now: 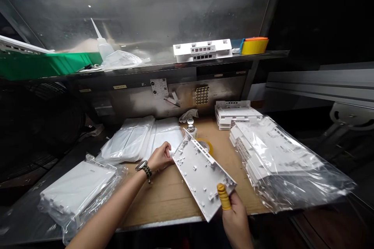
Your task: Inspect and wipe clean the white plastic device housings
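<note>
My right hand (237, 220) is clamped on the near end of the white panel (198, 181), thumb in a yellow finger cover (224, 197) over the inner face, other fingers mostly hidden. The panel is tilted above the cardboard (159, 204), between the two bagged stacks (78, 184). My left hand (159, 157) has its fingers curled together at the far-left corner; I cannot tell whether they pinch it. Apply pressure near the rim, not on the small posts (194, 168). Support both ends. Avoid knocking the tape roll (210, 146) just beyond.
</note>
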Demonstrator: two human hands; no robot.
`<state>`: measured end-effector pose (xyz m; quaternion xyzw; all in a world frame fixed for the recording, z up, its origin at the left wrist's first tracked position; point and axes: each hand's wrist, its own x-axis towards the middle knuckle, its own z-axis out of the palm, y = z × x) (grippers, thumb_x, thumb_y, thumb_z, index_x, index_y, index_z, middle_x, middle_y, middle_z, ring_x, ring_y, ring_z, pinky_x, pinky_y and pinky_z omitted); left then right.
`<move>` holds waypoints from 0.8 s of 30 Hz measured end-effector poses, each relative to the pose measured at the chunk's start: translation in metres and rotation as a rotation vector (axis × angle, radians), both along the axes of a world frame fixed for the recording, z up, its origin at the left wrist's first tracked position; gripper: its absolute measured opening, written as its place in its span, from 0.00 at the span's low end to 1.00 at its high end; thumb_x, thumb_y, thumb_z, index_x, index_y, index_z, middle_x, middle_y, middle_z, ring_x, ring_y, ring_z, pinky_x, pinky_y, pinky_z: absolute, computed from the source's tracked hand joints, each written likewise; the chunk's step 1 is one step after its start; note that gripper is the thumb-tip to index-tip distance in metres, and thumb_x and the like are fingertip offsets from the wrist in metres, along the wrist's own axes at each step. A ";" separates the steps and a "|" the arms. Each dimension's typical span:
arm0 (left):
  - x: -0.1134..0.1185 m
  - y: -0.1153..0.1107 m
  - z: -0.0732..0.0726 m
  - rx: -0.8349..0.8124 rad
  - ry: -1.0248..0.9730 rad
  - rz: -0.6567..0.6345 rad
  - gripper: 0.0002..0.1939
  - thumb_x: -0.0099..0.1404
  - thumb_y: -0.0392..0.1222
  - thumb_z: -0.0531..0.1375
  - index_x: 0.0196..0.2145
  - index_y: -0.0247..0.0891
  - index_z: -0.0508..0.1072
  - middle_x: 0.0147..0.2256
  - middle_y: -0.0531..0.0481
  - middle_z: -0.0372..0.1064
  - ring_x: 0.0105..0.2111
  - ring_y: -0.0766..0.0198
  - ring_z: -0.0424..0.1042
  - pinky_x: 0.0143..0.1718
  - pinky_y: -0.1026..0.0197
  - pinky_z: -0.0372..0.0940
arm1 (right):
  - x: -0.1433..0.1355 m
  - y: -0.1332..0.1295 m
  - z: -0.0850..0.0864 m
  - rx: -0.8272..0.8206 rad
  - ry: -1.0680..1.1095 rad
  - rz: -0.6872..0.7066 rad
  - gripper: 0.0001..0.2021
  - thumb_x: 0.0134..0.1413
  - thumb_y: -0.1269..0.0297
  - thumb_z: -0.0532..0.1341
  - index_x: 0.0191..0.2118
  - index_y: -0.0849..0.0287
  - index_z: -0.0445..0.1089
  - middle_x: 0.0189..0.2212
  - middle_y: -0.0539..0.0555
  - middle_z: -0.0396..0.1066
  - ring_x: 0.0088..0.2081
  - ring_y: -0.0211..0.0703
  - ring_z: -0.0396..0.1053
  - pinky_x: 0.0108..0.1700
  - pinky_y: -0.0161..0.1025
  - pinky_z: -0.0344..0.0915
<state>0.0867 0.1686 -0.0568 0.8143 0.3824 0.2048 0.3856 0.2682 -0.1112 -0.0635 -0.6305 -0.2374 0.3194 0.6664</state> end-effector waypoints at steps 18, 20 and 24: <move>-0.002 -0.013 0.047 0.581 0.302 0.077 0.43 0.55 0.19 0.48 0.67 0.43 0.60 0.75 0.37 0.36 0.35 0.58 0.77 0.34 0.51 0.71 | -0.025 0.005 -0.048 0.051 -0.344 -0.178 0.28 0.58 0.35 0.60 0.35 0.60 0.78 0.32 0.63 0.82 0.37 0.56 0.81 0.39 0.42 0.76; 0.001 -0.017 0.046 0.555 0.289 -0.028 0.42 0.52 0.19 0.50 0.61 0.46 0.69 0.74 0.43 0.43 0.30 0.63 0.76 0.30 0.56 0.70 | -0.035 0.001 -0.056 0.110 -0.374 -0.293 0.27 0.58 0.38 0.62 0.37 0.61 0.79 0.35 0.64 0.82 0.39 0.58 0.81 0.41 0.44 0.76; 0.009 -0.021 0.046 0.469 0.171 -0.186 0.41 0.52 0.23 0.55 0.63 0.46 0.68 0.70 0.43 0.55 0.30 0.68 0.75 0.28 0.64 0.71 | -0.052 0.000 -0.069 0.255 -0.500 -0.331 0.23 0.63 0.43 0.59 0.41 0.60 0.80 0.35 0.64 0.81 0.40 0.59 0.81 0.46 0.49 0.77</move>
